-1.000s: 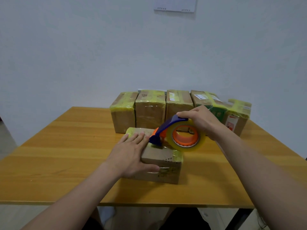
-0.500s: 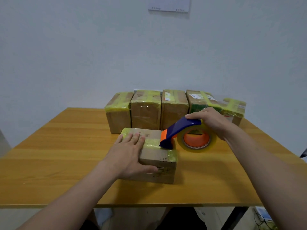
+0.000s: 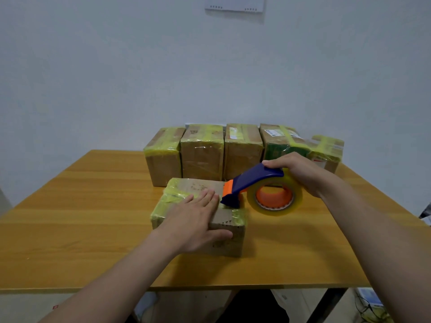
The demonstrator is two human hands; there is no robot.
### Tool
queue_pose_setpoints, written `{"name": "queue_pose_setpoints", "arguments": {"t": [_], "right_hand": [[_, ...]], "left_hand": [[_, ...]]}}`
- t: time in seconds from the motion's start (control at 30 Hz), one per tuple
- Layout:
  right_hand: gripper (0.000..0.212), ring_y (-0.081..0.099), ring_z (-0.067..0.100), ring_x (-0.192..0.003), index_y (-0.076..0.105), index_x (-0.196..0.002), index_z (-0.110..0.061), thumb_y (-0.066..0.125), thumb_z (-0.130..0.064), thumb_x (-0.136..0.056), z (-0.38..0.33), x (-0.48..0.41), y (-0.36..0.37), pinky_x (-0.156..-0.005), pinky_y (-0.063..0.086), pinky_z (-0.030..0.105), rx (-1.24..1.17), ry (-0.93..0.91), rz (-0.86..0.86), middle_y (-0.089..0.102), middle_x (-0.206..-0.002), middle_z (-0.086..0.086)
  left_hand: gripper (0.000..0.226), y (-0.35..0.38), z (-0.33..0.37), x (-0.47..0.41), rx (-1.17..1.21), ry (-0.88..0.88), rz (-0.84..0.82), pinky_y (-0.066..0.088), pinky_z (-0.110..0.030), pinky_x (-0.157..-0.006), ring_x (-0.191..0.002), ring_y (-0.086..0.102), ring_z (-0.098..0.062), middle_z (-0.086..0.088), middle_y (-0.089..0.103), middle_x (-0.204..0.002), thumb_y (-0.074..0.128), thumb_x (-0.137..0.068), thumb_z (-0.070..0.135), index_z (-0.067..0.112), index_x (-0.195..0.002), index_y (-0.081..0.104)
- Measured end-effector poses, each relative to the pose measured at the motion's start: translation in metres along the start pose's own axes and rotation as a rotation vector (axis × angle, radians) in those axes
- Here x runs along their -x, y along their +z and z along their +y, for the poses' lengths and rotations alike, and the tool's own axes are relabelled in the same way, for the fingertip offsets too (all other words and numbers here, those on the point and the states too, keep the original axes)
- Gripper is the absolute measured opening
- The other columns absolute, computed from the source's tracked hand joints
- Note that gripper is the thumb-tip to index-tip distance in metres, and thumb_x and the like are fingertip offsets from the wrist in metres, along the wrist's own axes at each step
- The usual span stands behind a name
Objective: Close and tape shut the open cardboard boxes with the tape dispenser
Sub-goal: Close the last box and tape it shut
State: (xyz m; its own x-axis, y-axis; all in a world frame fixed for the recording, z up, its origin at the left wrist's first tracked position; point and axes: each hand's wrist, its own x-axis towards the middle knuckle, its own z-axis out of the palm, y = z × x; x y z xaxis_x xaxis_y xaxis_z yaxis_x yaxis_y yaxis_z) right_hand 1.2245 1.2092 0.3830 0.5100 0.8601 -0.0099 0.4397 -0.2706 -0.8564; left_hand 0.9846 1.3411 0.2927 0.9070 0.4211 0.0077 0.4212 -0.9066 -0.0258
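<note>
A small closed cardboard box [image 3: 229,241] with yellowish tape on its top lies in the middle of the wooden table [image 3: 81,217]. My left hand [image 3: 196,220] rests flat on the box top, fingers straight, thumb down the front face. My right hand [image 3: 300,173] grips the blue handle of the tape dispenser [image 3: 251,185]. Its orange and blue nose touches the right part of the box top. The clear tape roll on an orange core [image 3: 275,199] hangs just past the box's right edge.
Several taped cardboard boxes [image 3: 203,157] stand in a row at the back of the table against the pale wall, the rightmost [image 3: 328,152] behind my right hand. A white sheet [image 3: 234,3] hangs on the wall. Cables and clutter lie on the floor at lower right.
The dispenser has slid to the right across the box top, from near my left fingertips to the box's right edge. My left hand stayed flat on the box.
</note>
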Motion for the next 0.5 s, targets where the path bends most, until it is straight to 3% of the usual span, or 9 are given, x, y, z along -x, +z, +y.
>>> {"name": "queue_pose_setpoints", "arguments": {"t": [0.13, 0.33, 0.5], "right_hand": [[0.035, 0.069, 0.029, -0.101, 0.08, -0.089, -0.013, 0.062, -0.041, -0.098, 0.01, 0.004, -0.007, -0.097, 0.05, 0.046, -0.014, -0.021, 0.048, 0.078, -0.09, 0.006], [0.031, 0.069, 0.029, -0.102, 0.08, -0.093, -0.015, 0.062, -0.041, -0.097, 0.025, 0.013, -0.01, -0.097, 0.05, 0.048, -0.051, -0.002, 0.084, 0.078, -0.092, 0.007], [0.034, 0.07, 0.028, -0.089, 0.078, -0.091, -0.009, 0.063, -0.04, -0.097, 0.02, 0.008, -0.009, -0.085, 0.054, 0.042, -0.001, -0.067, 0.092, 0.077, -0.084, 0.008]], "left_hand": [[0.108, 0.0, -0.001, 0.001, 0.012, 0.0, 0.005, 0.006, -0.037, -0.131, -0.159, -0.004, -0.011, 0.002, -0.005, -0.173, 0.023, -0.085, 0.089, 0.022, -0.165, -0.005], [0.113, -0.003, 0.004, 0.001, -0.014, -0.036, -0.01, 0.004, -0.039, -0.131, -0.16, -0.002, -0.013, 0.001, -0.005, -0.173, 0.023, -0.083, 0.093, 0.021, -0.166, -0.004], [0.123, -0.014, 0.025, -0.004, 0.048, -0.056, 0.045, -0.005, -0.032, -0.124, -0.16, 0.0, -0.016, 0.0, 0.0, -0.174, 0.034, -0.078, 0.096, 0.017, -0.166, 0.001]]}}
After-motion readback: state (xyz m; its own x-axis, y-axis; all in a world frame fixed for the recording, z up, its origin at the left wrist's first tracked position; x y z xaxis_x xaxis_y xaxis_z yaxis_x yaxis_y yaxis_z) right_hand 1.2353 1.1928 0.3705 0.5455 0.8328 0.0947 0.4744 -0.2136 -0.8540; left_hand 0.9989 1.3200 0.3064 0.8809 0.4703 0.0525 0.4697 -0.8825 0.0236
